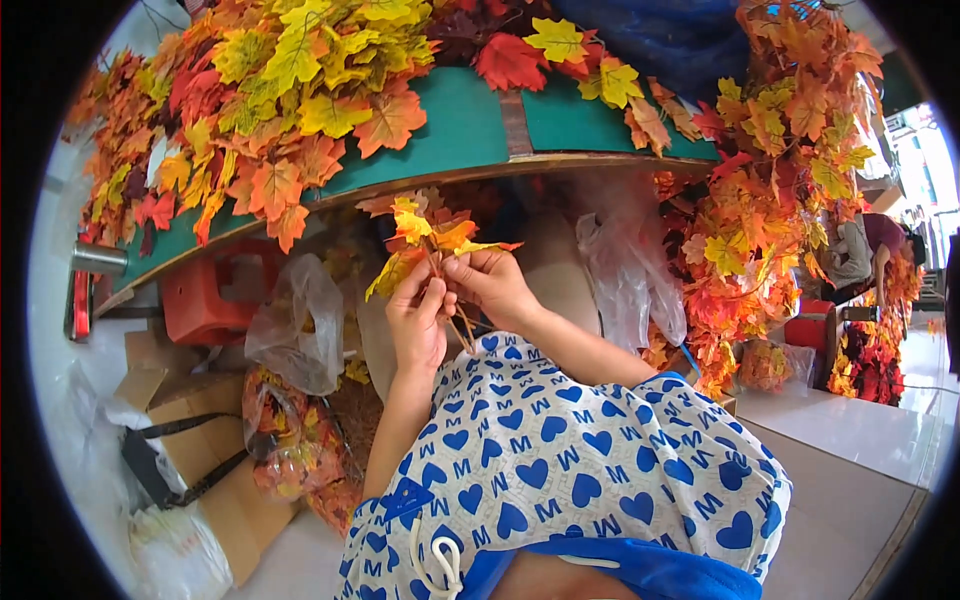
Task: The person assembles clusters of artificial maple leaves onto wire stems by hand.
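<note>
My left hand (418,315) is closed on the thin brown stems of a spray of artificial autumn leaves (410,228), in yellow and orange. Beside it, my right hand (489,284) pinches the same spray just under its leaves, fingertips close to those of the left. The bare stem ends point down toward my lap, over a white apron (590,450) printed with blue hearts and letters. Both hands are in front of the edge of a green-topped table (460,115). Exactly what lies between the fingertips is partly hidden.
Heaped artificial leaves (310,70) cover the table's left part, and more leaf garlands (770,200) hang at the right. Under the table are a red plastic stool (215,300) and clear bags (300,320). Cardboard (215,450) lies at lower left. Another person (865,255) bends at far right.
</note>
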`<state>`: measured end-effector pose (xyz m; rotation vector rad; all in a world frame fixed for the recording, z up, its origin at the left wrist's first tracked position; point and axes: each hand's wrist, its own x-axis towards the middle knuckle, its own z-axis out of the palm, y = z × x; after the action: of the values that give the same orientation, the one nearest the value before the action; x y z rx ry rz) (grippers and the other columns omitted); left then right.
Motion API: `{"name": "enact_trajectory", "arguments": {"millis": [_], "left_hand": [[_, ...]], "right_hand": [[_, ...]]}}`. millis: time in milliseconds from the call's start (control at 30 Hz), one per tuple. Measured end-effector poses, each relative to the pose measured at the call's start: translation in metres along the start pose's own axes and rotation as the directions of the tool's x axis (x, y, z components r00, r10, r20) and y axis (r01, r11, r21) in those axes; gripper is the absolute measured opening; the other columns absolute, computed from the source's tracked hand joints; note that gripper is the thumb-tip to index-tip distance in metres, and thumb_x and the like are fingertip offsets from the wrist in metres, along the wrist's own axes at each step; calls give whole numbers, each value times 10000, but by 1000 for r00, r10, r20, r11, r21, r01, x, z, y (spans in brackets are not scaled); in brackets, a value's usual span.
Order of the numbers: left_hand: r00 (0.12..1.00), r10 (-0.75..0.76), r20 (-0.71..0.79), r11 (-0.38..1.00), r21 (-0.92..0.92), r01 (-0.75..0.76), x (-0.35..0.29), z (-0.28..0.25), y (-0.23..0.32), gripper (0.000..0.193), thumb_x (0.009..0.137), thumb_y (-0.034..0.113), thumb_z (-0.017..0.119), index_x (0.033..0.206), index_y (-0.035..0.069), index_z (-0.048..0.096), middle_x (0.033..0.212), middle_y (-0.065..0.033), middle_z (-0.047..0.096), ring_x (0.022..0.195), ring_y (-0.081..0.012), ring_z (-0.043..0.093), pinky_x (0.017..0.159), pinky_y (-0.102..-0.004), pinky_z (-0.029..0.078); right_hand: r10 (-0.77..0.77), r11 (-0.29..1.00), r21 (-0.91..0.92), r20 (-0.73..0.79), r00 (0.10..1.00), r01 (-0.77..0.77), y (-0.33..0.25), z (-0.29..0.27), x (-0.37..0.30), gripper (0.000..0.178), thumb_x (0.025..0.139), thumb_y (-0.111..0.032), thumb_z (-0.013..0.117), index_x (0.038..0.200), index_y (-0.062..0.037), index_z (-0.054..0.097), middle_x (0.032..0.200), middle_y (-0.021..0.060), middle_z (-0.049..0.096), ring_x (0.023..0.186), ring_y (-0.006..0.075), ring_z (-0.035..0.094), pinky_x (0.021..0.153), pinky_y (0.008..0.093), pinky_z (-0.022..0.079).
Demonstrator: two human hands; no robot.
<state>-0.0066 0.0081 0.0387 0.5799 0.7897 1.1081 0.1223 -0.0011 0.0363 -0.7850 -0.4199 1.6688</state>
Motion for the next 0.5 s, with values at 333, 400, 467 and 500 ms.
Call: {"name": "enact_trajectory", "arguments": {"millis": [333, 400, 467, 500], "left_hand": [[1000, -20, 14, 999, -35, 21, 3, -12, -6, 291, 866, 35, 595, 1157, 42, 593, 961, -45, 636, 621, -86, 548, 539, -178, 464], [1000, -14, -24, 999, -51, 12, 3, -10, -6, 282, 866, 31, 593, 1148, 38, 598, 957, -46, 635, 619, -87, 547, 537, -178, 465], [1000, -17, -17, 998, -65, 16, 5, -13, -10, 278, 865, 29, 595, 1143, 36, 600, 955, -47, 634, 619, -88, 548, 534, -178, 464], [1000, -20, -13, 997, -79, 19, 6, -15, -12, 274, 863, 28, 596, 1138, 34, 603, 954, -48, 633, 620, -89, 548, 532, -178, 464]], "right_hand": [[-50, 952, -300, 57, 997, 65, -1, -4, 1, 174, 884, -132, 604, 813, 27, 616, 732, 36, 624, 641, 80, 573, 580, 204, 468], [-74, 951, -298, 26, 997, 78, 5, -6, 3, 183, 884, -133, 605, 818, 37, 616, 733, 34, 624, 644, 72, 566, 580, 200, 466], [-78, 972, -227, -39, 996, 67, 10, -8, 3, 180, 888, -134, 600, 795, 20, 610, 724, 33, 625, 621, 79, 574, 584, 196, 478], [-79, 972, -226, -41, 996, 68, 12, -11, 4, 180, 888, -134, 600, 795, 20, 610, 724, 33, 625, 621, 79, 574, 584, 196, 478]]}}
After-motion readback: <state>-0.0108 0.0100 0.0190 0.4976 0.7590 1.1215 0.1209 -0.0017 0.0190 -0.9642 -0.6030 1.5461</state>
